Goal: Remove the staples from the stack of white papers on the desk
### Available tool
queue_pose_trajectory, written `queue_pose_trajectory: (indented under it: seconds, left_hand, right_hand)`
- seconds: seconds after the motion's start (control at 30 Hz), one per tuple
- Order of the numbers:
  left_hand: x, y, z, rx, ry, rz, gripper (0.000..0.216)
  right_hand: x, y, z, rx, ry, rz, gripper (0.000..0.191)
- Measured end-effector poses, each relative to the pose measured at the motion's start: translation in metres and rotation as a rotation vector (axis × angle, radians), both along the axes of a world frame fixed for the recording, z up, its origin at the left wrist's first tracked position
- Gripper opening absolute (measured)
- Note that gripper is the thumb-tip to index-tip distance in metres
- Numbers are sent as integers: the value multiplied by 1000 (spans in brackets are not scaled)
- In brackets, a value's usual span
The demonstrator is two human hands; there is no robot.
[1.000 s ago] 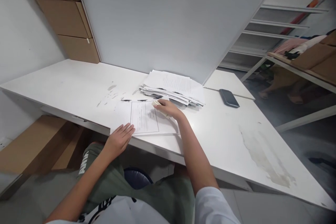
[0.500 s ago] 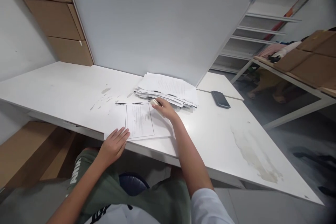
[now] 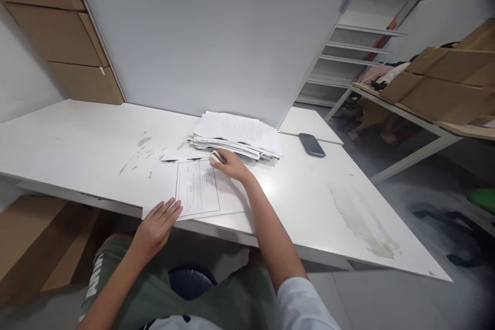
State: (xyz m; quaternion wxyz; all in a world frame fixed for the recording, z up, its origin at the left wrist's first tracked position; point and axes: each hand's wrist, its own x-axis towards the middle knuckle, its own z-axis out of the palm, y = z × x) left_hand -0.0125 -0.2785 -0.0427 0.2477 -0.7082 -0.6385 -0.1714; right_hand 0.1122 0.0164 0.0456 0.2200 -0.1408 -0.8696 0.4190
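Observation:
A printed sheet of paper [image 3: 195,190] lies flat on the white table [image 3: 317,191] near its front edge. My left hand [image 3: 157,226] rests open on the sheet's near left corner, fingers flat. My right hand [image 3: 228,163] is at the sheet's far right corner, fingers closed round a small pale object [image 3: 216,157], perhaps an eraser. Just behind it sits a loose stack of printed papers [image 3: 236,134].
A dark phone [image 3: 311,144] lies right of the stack. A large whiteboard [image 3: 209,36] leans behind the table. Brown cabinets [image 3: 54,36] are at the left, shelves and a table with cardboard boxes [image 3: 444,82] at the right. Stains mark the table's right part.
The view has swung up and to the right. My right hand has shifted slightly toward the sheet's top edge with the pale object; my left hand stays on the corner.

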Motion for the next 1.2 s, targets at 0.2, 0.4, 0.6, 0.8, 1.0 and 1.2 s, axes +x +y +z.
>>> queue_pose_trajectory:
  seconds: [0.2,0.4,0.6,0.8,1.0,1.2]
  left_hand:
    - [-3,1,2,18,34,-19,70]
    - [-13,-12,15,42,97,-29,65]
    - [-44,-39,38,127,110,22,69]
    - [-64,-38,16,-20,211,52,72]
    - [-69,-46,12,-95,146,-7,71]
    - [-58,-47,46,44,69,-26,72]
  right_hand:
    - [0,1,3,29,-4,-17,28]
    - [-1,1,4,19,2,-28,30]
    - [-1,7,3,-146,69,-67,26]
    - [2,25,1,-257,192,-225,29]
    - [9,43,-6,-417,288,-246,33]
    - [15,50,-4,-756,526,-117,35]
